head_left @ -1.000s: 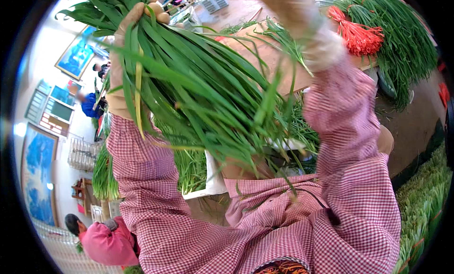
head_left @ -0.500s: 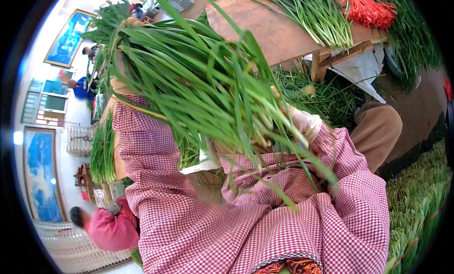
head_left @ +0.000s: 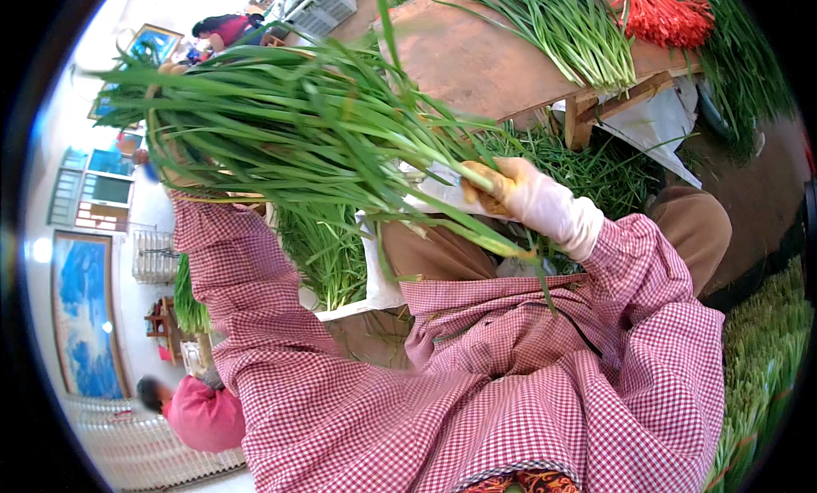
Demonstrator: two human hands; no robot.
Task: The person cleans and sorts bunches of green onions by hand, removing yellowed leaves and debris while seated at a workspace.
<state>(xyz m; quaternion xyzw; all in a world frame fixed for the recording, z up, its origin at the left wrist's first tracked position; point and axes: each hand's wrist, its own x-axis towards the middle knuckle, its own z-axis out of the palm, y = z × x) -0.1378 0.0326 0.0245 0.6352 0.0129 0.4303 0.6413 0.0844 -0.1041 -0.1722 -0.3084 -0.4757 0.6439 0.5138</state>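
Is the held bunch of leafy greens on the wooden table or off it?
Off it: the bunch of leafy greens is held up, its stem end at the right hand above the lap, wooden table beyond.

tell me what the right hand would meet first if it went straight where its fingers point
Most likely the bunch of green leaves: the right hand points left at its near end and seems to touch it, though depth is hard to judge.
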